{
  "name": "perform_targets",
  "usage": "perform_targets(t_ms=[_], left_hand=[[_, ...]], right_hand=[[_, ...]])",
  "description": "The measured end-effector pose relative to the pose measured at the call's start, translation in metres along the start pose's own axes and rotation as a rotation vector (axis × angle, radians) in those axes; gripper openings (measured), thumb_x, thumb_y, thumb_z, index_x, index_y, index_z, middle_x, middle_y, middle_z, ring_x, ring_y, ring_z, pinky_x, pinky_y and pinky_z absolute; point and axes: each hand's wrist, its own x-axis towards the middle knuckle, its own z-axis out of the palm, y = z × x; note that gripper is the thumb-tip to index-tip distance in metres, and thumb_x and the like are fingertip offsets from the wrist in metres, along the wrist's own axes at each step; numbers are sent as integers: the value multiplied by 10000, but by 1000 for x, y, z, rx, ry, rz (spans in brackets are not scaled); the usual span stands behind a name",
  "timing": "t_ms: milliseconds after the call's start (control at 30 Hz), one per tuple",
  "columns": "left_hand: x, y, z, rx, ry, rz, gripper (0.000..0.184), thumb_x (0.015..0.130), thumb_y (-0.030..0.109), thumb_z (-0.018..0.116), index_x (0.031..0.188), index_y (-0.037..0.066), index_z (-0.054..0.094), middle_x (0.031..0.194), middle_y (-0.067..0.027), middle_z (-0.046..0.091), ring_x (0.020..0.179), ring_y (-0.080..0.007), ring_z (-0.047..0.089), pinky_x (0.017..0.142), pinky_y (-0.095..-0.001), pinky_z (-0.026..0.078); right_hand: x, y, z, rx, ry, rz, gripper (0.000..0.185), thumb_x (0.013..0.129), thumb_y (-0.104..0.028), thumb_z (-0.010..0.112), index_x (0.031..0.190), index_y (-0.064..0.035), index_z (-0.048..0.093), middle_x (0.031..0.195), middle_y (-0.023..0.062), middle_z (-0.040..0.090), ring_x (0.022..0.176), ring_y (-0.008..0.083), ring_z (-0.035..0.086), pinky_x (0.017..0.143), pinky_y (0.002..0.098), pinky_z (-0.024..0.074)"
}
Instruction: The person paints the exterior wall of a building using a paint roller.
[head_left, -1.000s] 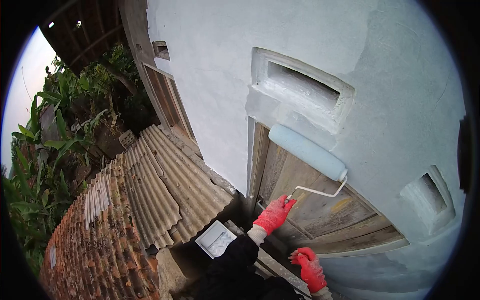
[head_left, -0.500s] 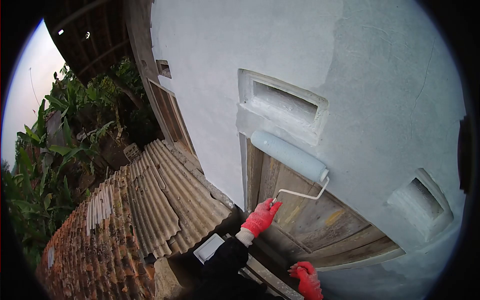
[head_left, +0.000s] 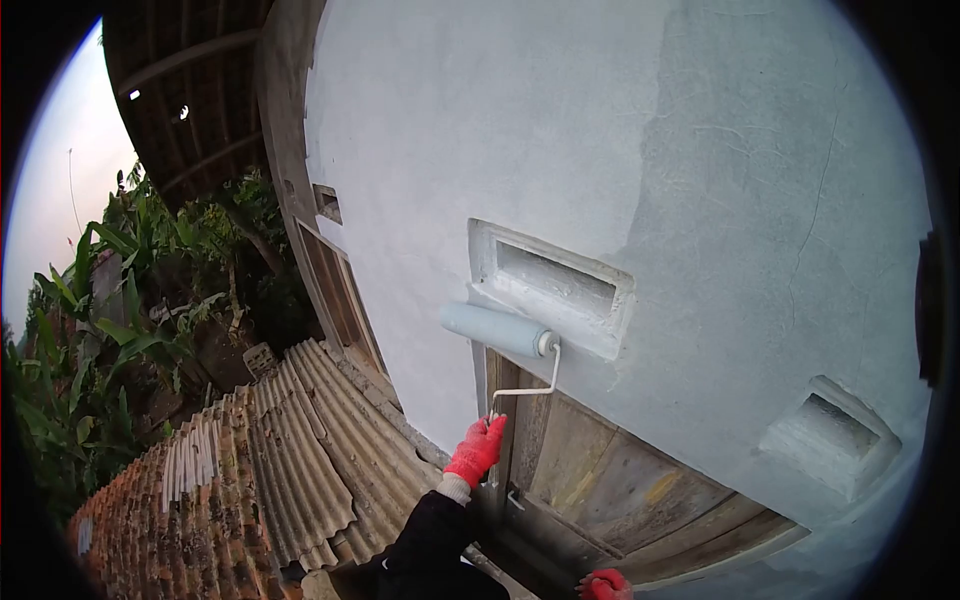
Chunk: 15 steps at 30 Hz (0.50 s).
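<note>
My left hand [head_left: 475, 450], in a red glove, is closed around the handle of a paint roller [head_left: 497, 330]. The pale blue roller sleeve lies against the wall [head_left: 520, 120], just below the left part of a framed vent opening [head_left: 555, 278] and above the top corner of the wooden door [head_left: 620, 470]. Near the bottom edge my right hand [head_left: 605, 585], also red-gloved, is only partly in view; its fingers look curled, and whether it holds anything is hidden.
A corrugated roof [head_left: 310, 450] and clay roof tiles [head_left: 190, 520] lie at the lower left. Another vent recess [head_left: 825, 435] is at the right. Plants [head_left: 130, 320] grow at the left, below a dark roof overhang [head_left: 190, 90].
The roller has moved left and off the door area onto the wall beneath the vent, with my left hand. My right hand has dropped lower in view. The paint tray has left the view.
</note>
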Motion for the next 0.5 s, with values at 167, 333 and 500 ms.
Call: perform_targets(t_ms=[167,333,500], left_hand=[[-28,-82,21,24,-71,94,472,937,517,529,970,60,644,699,-66,619,660,-206,590,658,-370,466],[-72,-19,-14,77,-128,143,479,937,512,532,980,46,633,779,-129,641,765,-247,617,733,-399,476],[-56,96,-40,-28,-86,514,354,969,378,548,1080,46,600,601,22,501,527,-80,468,527,-291,401]], right_hand=[[7,5,15,75,-31,-68,194,961,-204,571,1097,-68,601,933,35,654,819,129,624,732,266,520],[6,-18,33,49,-31,-2,141,961,-205,567,1029,-95,624,863,11,644,757,105,598,672,242,495],[1,-24,34,-3,-20,-26,159,958,-225,571,1027,-93,626,847,12,638,752,99,588,664,236,490]])
